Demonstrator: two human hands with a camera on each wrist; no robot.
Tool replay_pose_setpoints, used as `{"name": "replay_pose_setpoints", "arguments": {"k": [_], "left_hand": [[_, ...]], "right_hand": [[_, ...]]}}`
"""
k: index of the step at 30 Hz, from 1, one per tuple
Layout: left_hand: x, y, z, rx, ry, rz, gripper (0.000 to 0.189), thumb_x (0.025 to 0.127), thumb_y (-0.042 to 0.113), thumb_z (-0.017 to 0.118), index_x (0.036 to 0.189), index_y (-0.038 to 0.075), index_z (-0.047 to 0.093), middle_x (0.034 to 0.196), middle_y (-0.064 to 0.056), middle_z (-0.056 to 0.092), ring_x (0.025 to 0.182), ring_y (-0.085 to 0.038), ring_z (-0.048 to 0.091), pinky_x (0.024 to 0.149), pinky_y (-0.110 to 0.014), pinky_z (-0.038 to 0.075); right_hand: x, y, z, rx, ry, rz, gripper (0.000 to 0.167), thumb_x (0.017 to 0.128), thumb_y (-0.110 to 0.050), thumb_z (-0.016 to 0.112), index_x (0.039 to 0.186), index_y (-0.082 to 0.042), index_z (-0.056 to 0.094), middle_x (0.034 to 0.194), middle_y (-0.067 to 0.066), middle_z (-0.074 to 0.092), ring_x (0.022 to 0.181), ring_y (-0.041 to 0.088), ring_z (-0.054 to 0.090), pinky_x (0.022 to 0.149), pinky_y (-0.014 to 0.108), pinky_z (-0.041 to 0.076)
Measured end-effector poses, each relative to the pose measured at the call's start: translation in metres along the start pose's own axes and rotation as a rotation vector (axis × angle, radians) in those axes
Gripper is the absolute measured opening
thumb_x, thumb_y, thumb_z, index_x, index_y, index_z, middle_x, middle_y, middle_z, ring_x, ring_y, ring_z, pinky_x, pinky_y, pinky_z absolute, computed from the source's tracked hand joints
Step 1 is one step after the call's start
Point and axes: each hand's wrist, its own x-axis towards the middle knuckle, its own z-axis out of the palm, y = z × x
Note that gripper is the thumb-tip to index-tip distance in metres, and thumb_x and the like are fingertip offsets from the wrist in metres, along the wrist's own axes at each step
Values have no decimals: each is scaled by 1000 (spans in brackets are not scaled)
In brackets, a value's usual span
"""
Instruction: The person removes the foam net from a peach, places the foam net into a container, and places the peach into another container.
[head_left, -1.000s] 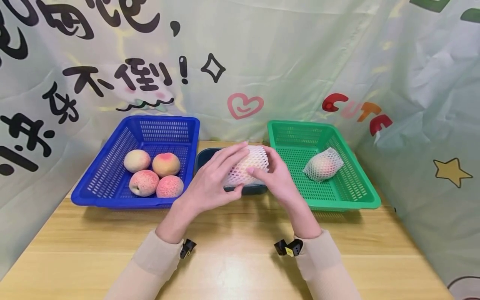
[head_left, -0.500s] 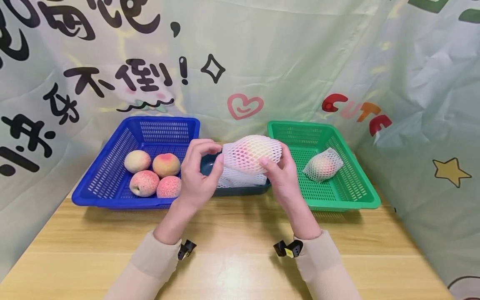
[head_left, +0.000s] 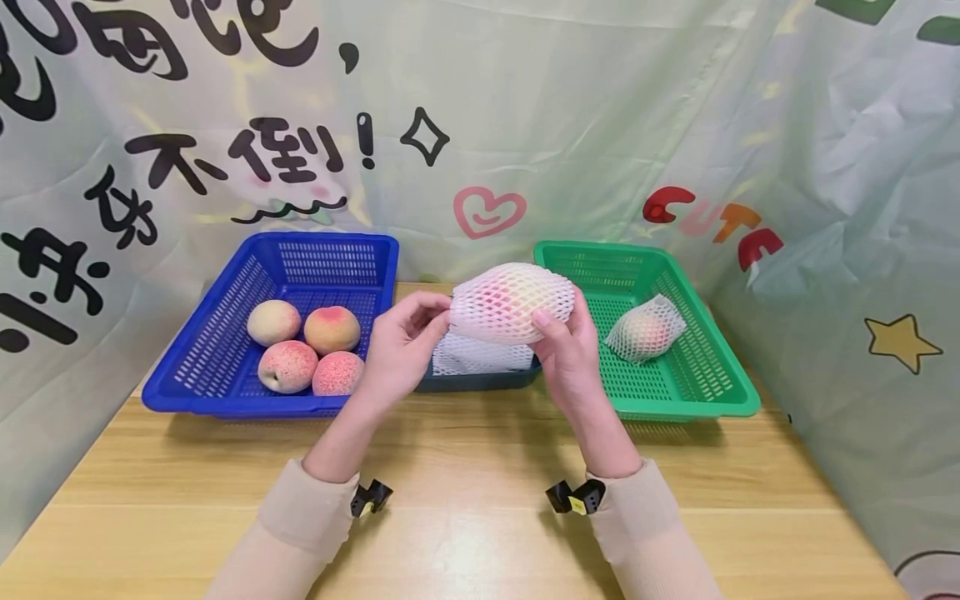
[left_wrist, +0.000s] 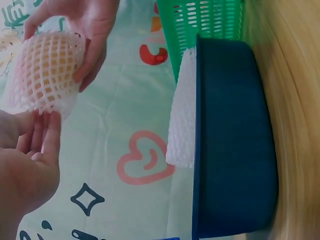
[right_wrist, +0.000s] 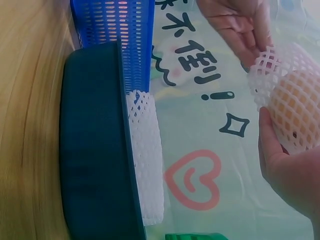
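A pink-and-yellow peach in a white foam net sleeve is held up above a dark blue tub. My right hand grips it from the right, thumb on the near side. At the left end, my left hand pinches the sleeve's loose edge between thumb and fingers. Through the mesh in the right wrist view, the peach sits inside, with some net extending past it towards the left hand. White foam net sleeves lie in the tub, partly hidden by the held peach.
On the left, a blue basket holds several bare peaches. A green basket on the right contains one netted peach. Both stand on a wooden table, with a printed cloth hanging behind.
My left hand has come off the top of the netted peach and moved left to pinch the sleeve's end. The peach has risen and shifted slightly right, uncovering sleeves in the tub.
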Motion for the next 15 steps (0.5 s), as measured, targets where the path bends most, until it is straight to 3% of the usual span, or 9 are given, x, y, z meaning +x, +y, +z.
{"name": "replay_pose_setpoints", "arguments": {"k": [4,11,15], "left_hand": [[0,-3,0,72,-70,-29,21,96,-11,63,115,-7,70,107,-19,72,94,-12,67,81,-20,55],[0,-4,0,44,-91,108,40,86,-20,65,125,-10,67,130,-20,64,118,-25,65,102,-32,53],[-1,-3,-2,67,-112,131,48,83,-21,69,129,-10,66,141,-18,59,128,-27,59,107,-31,48]], "right_hand": [[0,0,0,9,0,-2,60,85,-11,65,142,-10,46,125,5,58,101,17,65,81,32,59],[1,4,-2,-7,-23,17,56,87,-9,64,140,-11,47,122,4,60,99,16,66,80,31,59],[1,6,-2,-14,-31,35,57,87,-8,64,141,-11,45,122,4,60,99,16,66,80,30,59]]}}
